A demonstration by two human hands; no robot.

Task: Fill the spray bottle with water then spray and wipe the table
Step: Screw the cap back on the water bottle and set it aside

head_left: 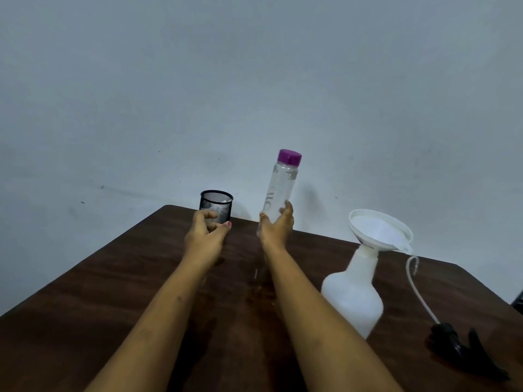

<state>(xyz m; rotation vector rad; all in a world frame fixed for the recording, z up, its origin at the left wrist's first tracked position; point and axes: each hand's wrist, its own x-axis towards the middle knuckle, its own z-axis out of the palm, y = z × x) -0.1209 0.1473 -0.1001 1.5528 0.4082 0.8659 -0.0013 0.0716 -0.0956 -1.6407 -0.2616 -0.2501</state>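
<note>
My right hand [276,227] grips the lower part of a clear water bottle [280,188] with a purple cap [289,157], held upright above the far middle of the brown table [113,292]. My left hand [204,232] hovers beside it with curled fingers and holds nothing that I can see. A white spray bottle [353,292] stands at the right with a white funnel [379,229] set in its neck. Its black spray head [464,352] with a clear dip tube [416,287] lies on the table further right.
A black mesh cup [216,205] with something pale inside stands at the table's far edge, just behind my left hand. A small wet patch [259,281] shines on the wood between my arms. A grey wall rises behind the table.
</note>
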